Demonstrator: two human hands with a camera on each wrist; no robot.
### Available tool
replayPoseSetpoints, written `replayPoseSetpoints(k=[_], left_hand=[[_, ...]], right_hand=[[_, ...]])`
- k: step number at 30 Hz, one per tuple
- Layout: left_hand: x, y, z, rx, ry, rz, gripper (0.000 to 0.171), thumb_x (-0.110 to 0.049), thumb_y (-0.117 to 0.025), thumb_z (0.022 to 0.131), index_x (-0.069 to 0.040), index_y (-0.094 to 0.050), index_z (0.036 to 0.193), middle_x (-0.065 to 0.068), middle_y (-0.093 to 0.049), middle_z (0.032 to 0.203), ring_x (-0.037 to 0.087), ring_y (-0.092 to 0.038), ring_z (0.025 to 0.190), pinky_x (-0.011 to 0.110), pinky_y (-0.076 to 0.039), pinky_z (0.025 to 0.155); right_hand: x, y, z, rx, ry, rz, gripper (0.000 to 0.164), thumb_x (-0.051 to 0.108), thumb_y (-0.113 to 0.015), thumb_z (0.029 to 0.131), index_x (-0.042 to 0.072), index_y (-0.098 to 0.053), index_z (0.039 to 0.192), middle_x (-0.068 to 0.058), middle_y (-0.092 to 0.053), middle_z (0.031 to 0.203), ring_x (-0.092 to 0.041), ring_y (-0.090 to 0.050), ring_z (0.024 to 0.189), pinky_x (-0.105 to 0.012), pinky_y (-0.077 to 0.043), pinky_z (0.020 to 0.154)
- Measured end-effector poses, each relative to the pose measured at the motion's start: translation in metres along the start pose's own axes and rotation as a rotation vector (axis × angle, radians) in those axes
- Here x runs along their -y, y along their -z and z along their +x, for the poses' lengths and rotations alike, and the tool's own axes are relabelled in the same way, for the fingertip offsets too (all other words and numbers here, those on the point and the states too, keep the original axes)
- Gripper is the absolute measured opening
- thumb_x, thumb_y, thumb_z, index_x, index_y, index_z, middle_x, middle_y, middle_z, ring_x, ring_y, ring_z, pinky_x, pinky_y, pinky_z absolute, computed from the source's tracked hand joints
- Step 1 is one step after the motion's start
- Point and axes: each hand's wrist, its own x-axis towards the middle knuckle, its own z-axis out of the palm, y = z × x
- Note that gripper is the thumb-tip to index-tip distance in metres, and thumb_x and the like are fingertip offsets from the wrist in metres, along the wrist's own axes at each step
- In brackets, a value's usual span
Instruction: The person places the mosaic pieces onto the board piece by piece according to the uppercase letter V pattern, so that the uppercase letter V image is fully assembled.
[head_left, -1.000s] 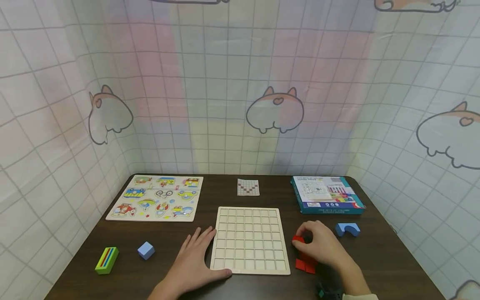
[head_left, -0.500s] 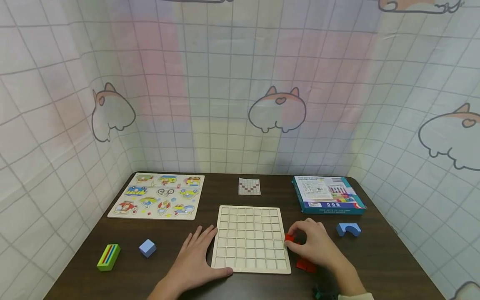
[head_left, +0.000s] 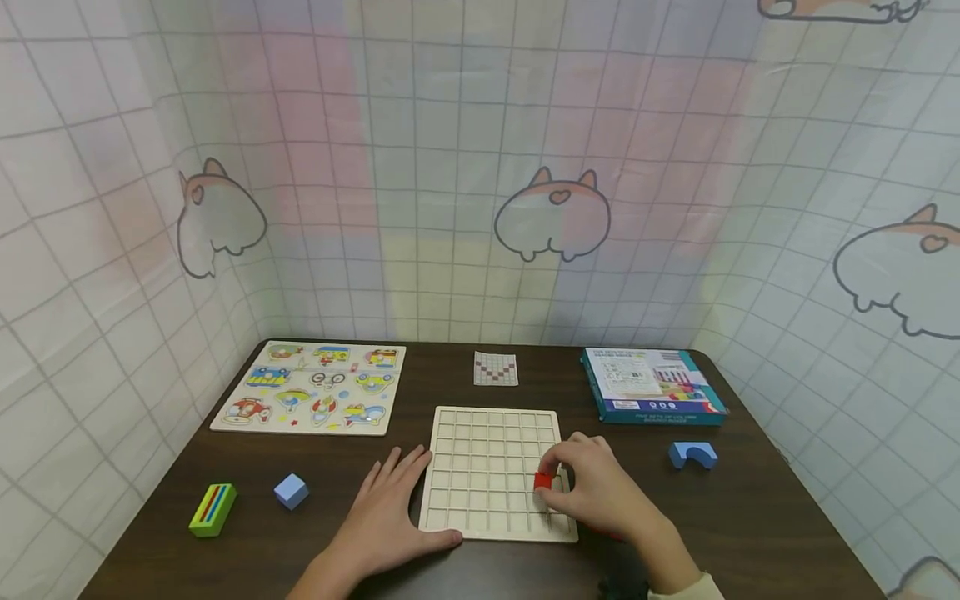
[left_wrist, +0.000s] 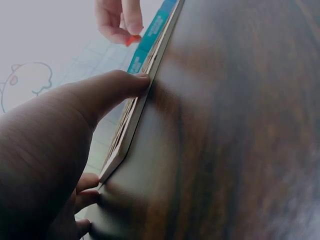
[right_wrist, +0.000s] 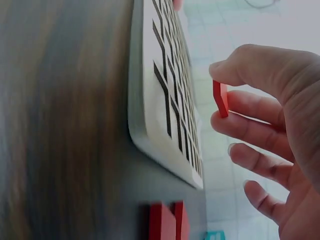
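A pale wooden grid board (head_left: 480,475) lies in the middle of the dark table. My left hand (head_left: 382,512) is spread at its near left corner, fingertips at the left edge and thumb at the front edge. Over the right side of the board, my right hand (head_left: 596,487) pinches a small red square tile (head_left: 542,481) between thumb and fingers. The right wrist view shows this tile (right_wrist: 220,99) held above the grid, with the other fingers loosely spread. More red tiles (right_wrist: 162,222) lie on the table beside the board, mostly hidden by my right hand in the head view.
Behind the board lies a small grid pattern card (head_left: 495,369). A vehicle picture board (head_left: 311,387) is at back left, a teal box (head_left: 660,387) at back right. A blue arch block (head_left: 693,454), a blue cube (head_left: 291,492) and a striped green block (head_left: 213,510) stand around.
My right hand has moved left from the red tiles on the table to above the board, carrying one tile. My left hand stays at the board's corner.
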Motion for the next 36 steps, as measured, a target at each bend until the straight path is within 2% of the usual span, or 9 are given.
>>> replayPoseSetpoints(k=[9, 16, 21, 28, 36], left_hand=[[0.003, 0.001, 0.001, 0.005, 0.009, 0.005, 0.132, -0.097, -0.078, 0.068, -0.022, -0.045, 0.171, 0.005, -0.042, 0.179, 0.041, -0.024, 0.173, 0.069, -0.021, 0.138], [0.002, 0.002, 0.001, 0.007, 0.014, 0.001, 0.132, -0.096, -0.079, 0.068, -0.021, -0.046, 0.171, 0.005, -0.042, 0.179, 0.041, -0.023, 0.173, 0.069, -0.02, 0.138], [0.0, 0.001, 0.001, -0.002, -0.002, 0.007, 0.13, -0.095, -0.079, 0.069, -0.021, -0.046, 0.171, 0.005, -0.042, 0.179, 0.041, -0.024, 0.172, 0.068, -0.021, 0.138], [0.001, 0.0, -0.001, -0.008, -0.012, 0.011, 0.13, -0.095, -0.079, 0.069, -0.021, -0.046, 0.171, 0.004, -0.043, 0.179, 0.041, -0.025, 0.172, 0.068, -0.021, 0.138], [0.001, 0.001, -0.001, -0.005, -0.012, 0.007, 0.131, -0.095, -0.079, 0.069, -0.02, -0.046, 0.171, 0.005, -0.043, 0.179, 0.042, -0.025, 0.172, 0.069, -0.021, 0.138]], right_hand=[[0.018, -0.014, 0.008, 0.01, 0.12, 0.024, 0.018, 0.031, -0.096, 0.087, 0.032, -0.079, 0.093, 0.023, -0.07, 0.087, -0.012, -0.058, 0.093, -0.042, -0.038, 0.095], [0.031, -0.022, 0.012, 0.035, 0.154, 0.032, 0.011, 0.029, -0.091, 0.09, 0.032, -0.081, 0.095, 0.026, -0.071, 0.088, -0.008, -0.058, 0.099, -0.045, -0.04, 0.1], [0.037, -0.026, 0.013, 0.064, 0.146, 0.037, 0.012, 0.028, -0.092, 0.089, 0.03, -0.083, 0.095, 0.023, -0.074, 0.09, -0.007, -0.058, 0.098, -0.045, -0.042, 0.104], [0.037, -0.031, 0.014, 0.081, 0.139, 0.036, 0.012, 0.03, -0.093, 0.089, 0.03, -0.083, 0.096, 0.023, -0.075, 0.092, -0.007, -0.056, 0.097, -0.043, -0.044, 0.098], [0.031, -0.037, 0.017, 0.095, 0.118, 0.024, 0.014, 0.036, -0.094, 0.089, 0.033, -0.084, 0.097, 0.025, -0.074, 0.094, -0.005, -0.055, 0.098, -0.048, -0.046, 0.104]])
